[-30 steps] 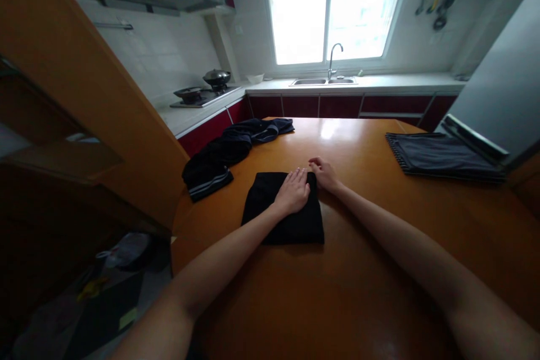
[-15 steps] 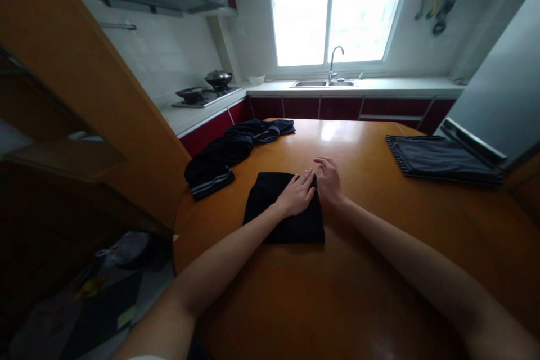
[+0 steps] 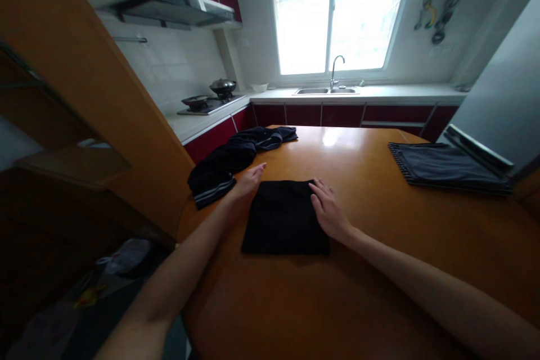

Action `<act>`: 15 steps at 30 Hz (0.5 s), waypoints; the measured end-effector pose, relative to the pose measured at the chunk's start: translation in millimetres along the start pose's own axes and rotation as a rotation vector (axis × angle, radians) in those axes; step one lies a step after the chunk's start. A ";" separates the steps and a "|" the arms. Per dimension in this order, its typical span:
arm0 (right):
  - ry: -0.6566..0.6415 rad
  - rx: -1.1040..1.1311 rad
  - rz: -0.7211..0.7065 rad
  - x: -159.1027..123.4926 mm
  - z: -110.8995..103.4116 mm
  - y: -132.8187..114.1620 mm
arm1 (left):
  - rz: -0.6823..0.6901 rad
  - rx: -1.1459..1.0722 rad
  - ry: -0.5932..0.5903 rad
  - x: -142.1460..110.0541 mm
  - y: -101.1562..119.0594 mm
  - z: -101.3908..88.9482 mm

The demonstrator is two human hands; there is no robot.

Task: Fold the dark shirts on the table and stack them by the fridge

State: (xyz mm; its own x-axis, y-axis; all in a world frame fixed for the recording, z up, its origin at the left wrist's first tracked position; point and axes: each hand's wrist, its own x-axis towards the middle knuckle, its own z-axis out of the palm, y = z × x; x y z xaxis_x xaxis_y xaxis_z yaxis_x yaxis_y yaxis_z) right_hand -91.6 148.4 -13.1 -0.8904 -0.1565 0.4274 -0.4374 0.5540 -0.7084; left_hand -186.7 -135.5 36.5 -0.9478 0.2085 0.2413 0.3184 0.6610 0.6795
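A black garment, folded into a flat, nearly square bundle, lies on the wooden table in front of me. At its upper left edge is my left hand, turned on its side with the fingers stretched out and holding nothing. My right hand rests along the right edge, fingers extended, their tips touching the upper right corner of the cloth. What kind of garment it is cannot be told from its folded shape.
Rumpled dark clothes, one piece with pale stripes, lie at the table's left edge. A stack of folded dark grey clothes is on the right. Beyond stand a counter with a sink and a stove.
My left hand has moved off the top of the black garment to its left edge. My right hand has come onto its right edge. The view has tilted slightly up.
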 end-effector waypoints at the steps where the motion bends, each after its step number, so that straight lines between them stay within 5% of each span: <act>1: 0.059 0.042 0.006 6.4 -7.6 5.6 | -0.032 0.007 0.088 -2.5 3.2 -6.9; 3: 0.166 0.075 0.034 15.8 -20.0 11.3 | -0.015 0.063 0.175 -14.8 15.5 -11.9; 6: 0.180 -0.013 0.007 11.1 -24.0 -1.8 | 0.200 0.171 -0.003 -45.6 39.0 5.1; 10: -0.191 -0.192 -0.261 -29.1 -5.9 -44.3 | 0.402 0.371 -0.282 -76.4 48.5 39.8; 15: -0.472 -0.318 -0.406 -68.1 3.9 -67.6 | 0.367 0.420 -0.223 -66.1 12.4 44.2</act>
State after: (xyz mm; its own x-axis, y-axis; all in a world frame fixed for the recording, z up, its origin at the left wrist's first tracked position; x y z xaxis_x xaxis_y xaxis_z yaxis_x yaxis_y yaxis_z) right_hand -1.9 118.4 3.5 -0.6551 -0.7005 0.2830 -0.7533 0.5774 -0.3148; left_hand -120.9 -109.2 -1.7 -0.7729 0.5930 0.2259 0.6340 0.7363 0.2362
